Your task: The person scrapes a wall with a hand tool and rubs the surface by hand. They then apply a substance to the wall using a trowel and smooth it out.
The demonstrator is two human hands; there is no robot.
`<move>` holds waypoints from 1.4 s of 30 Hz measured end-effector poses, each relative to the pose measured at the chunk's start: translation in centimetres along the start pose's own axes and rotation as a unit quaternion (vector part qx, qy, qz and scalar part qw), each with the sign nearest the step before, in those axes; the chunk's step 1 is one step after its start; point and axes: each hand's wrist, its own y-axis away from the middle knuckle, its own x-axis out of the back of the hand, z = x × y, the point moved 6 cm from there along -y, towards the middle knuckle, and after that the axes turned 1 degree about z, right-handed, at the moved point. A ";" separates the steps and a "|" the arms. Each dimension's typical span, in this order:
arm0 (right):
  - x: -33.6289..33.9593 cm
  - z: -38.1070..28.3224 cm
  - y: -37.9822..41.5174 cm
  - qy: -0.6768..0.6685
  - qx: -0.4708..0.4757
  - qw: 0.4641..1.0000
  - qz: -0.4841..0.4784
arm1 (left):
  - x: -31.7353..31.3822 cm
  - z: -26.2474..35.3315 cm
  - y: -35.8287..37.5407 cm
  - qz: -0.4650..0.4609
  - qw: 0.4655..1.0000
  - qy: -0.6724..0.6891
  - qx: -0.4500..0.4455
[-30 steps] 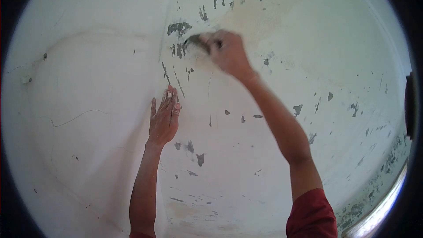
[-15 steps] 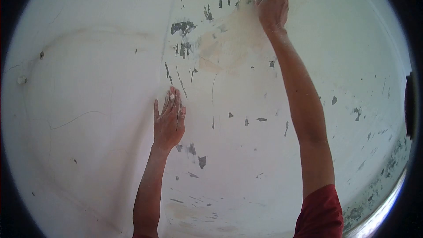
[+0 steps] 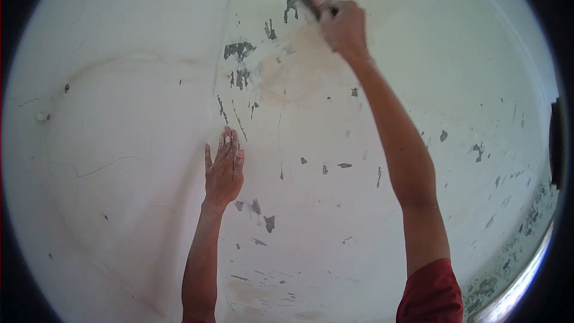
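Note:
My right hand [image 3: 345, 29] is closed around a dark, flat piece that looks like folded sandpaper [image 3: 309, 6], high on the wall [image 3: 323, 227]. Motion blurs the piece a little, and its far side is hidden by my fingers. Just to its left is a dark chipped patch [image 3: 291, 11]. Lower and to the left, my left hand [image 3: 223, 172] lies flat on the wall with the fingers stretched upward, whitish dust on them. Thin dark scratches [image 3: 239, 119] run just above its fingertips.
Chipped dark spots are scattered over the wall, with a larger patch [image 3: 239, 51] at upper left. A vertical corner line runs left of my left hand. Two small fixings, one a white plug [image 3: 43, 117], stick out at far left. A dark object [image 3: 556, 143] stands at the right edge.
My right hand has moved left and slightly down with the dark piece, toward the chipped patch. My left hand stays flat on the wall; the view has shifted a little.

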 end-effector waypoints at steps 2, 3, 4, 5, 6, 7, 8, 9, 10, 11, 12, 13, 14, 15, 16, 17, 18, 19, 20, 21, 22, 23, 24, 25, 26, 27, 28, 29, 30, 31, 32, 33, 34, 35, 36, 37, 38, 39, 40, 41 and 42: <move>2.9 1.6 -2.9 0.094 -0.043 0.994 0.022 | 0.2 0.2 -0.1 -0.005 1.000 -0.002 0.001; 3.6 3.1 -4.4 0.136 -0.033 0.989 0.036 | 0.3 0.3 0.0 -0.009 1.000 -0.003 0.002; 4.2 4.8 -6.4 0.178 -0.021 0.983 0.050 | 0.3 0.3 0.0 -0.009 1.000 -0.004 0.005; 4.7 7.0 -8.5 0.197 -0.031 0.978 0.064 | 0.3 0.3 0.0 -0.010 1.000 -0.004 0.006; 5.0 8.5 -9.7 0.217 -0.040 0.972 0.078 | 0.2 0.3 0.0 -0.012 1.000 -0.004 0.008; 5.2 8.3 -10.0 0.213 -0.039 0.973 0.078 | 0.2 0.4 0.0 -0.010 1.000 -0.006 0.011; 5.5 8.6 -10.6 0.212 -0.070 0.972 0.072 | 0.3 0.4 0.1 -0.001 1.000 -0.005 0.006; 5.3 9.0 -10.8 0.210 -0.101 0.970 0.065 | 0.3 0.4 0.0 0.007 1.000 -0.004 0.001; 4.8 9.0 -10.5 0.208 -0.101 0.971 0.065 | 0.3 0.3 0.0 0.008 1.000 -0.005 0.002; 4.3 9.0 -10.0 0.233 -0.091 0.965 0.078 | 0.3 0.3 0.0 0.004 1.000 -0.003 -0.001; 3.8 8.5 -9.4 0.256 -0.080 0.959 0.089 | 0.3 0.2 0.1 0.000 1.000 0.000 -0.002; 3.2 8.2 -9.2 0.253 -0.078 0.960 0.088 | 0.3 0.0 0.0 0.001 1.000 0.000 0.002; 2.5 8.0 -9.0 0.242 -0.081 0.964 0.075 | 0.2 -0.1 -0.1 0.005 1.000 0.003 -0.001; 2.0 7.7 -8.3 0.233 -0.087 0.967 0.060 | 0.0 0.0 0.0 0.005 1.000 0.008 -0.005; 1.4 7.1 -7.4 0.232 -0.090 0.967 0.056 | 0.0 -0.1 0.2 0.001 1.000 0.007 -0.002; 0.4 6.5 -6.9 0.213 -0.103 0.971 0.037 | 0.1 0.0 0.1 0.007 1.000 0.012 -0.002; -0.7 5.9 -6.5 0.194 -0.116 0.974 0.017 | 0.1 0.1 0.0 0.013 1.000 0.017 -0.003; -1.8 5.9 -5.8 0.195 -0.118 0.974 0.016 | 0.1 0.2 0.1 0.010 1.000 0.017 -0.003; -2.8 5.1 -4.9 0.229 -0.064 0.971 0.036 | 0.1 0.2 0.1 0.009 1.000 0.024 0.002; -3.8 4.1 -4.3 0.261 -0.006 0.964 0.057 | 0.0 0.2 0.1 0.010 0.999 0.033 0.007; -4.5 3.0 -3.2 0.263 -0.007 0.963 0.056 | -0.2 0.1 0.2 0.008 0.999 0.034 0.006; -5.3 1.5 -2.0 0.253 0.030 0.966 0.046 | -0.2 0.2 0.2 0.015 0.999 0.034 0.003; -5.9 0.0 -0.9 0.244 0.067 0.967 0.036 | -0.1 0.2 0.2 0.022 0.999 0.035 -0.001; -6.5 -0.3 0.2 0.245 0.066 0.967 0.034 | -0.2 0.2 0.3 0.020 0.999 0.036 -0.001; -7.4 -0.9 1.3 0.240 0.100 0.965 0.025 | -0.2 0.2 0.3 0.025 0.999 0.032 -0.004; -8.0 -1.5 2.5 0.235 0.134 0.963 0.016 | -0.2 0.2 0.3 0.031 0.999 0.027 -0.007; -8.1 -2.3 3.4 0.234 0.134 0.963 0.016 | -0.2 0.2 0.2 0.031 0.999 0.028 -0.006; -8.3 -3.1 4.7 0.220 0.136 0.966 -0.016 | -0.2 0.1 0.2 0.033 0.999 0.018 -0.010; -8.4 -3.7 5.5 0.204 0.141 0.968 -0.047 | -0.1 0.1 0.2 0.037 0.999 0.008 -0.013; -8.3 -3.9 6.1 0.203 0.144 0.967 -0.046 | -0.1 0.1 0.2 0.040 0.999 0.009 -0.012; -8.5 -4.1 6.9 0.155 0.166 0.969 -0.096 | -0.1 0.1 0.3 0.035 0.999 0.006 -0.014; -8.4 -4.7 7.4 0.106 0.187 0.966 -0.142 | 0.0 0.1 0.4 0.031 0.999 0.002 -0.017; -7.0 -6.0 7.1 0.107 0.191 0.966 -0.137 | 0.1 0.0 0.4 0.037 0.999 0.001 -0.020; -6.0 -6.1 6.7 0.040 0.103 0.976 -0.189 | 0.1 -0.2 0.4 0.028 0.999 0.010 -0.017; -5.3 -6.0 6.1 -0.028 0.014 0.971 -0.238 | 0.2 -0.2 0.3 0.018 1.000 0.019 -0.015; -4.0 -5.3 5.3 -0.038 -0.041 0.976 -0.212 | 0.4 -0.1 0.2 0.022 0.999 0.019 -0.019; -3.4 -4.0 4.6 -0.037 -0.042 0.976 -0.210 | 0.4 0.0 0.4 0.017 1.000 0.012 -0.018; -2.3 -2.0 3.2 -0.001 -0.033 0.988 -0.150 | 0.4 0.0 0.4 0.010 1.000 0.005 -0.017; -1.1 -0.2 1.9 0.034 -0.022 0.995 -0.091 | 0.4 0.0 0.3 0.008 1.000 0.004 -0.019; 0.5 0.6 0.8 0.068 -0.011 0.996 -0.051 | 0.4 0.0 0.3 0.007 1.000 -0.006 -0.022; 2.2 1.3 -0.3 0.102 0.001 0.995 -0.012 | 0.4 -0.1 0.4 0.006 1.000 -0.014 -0.023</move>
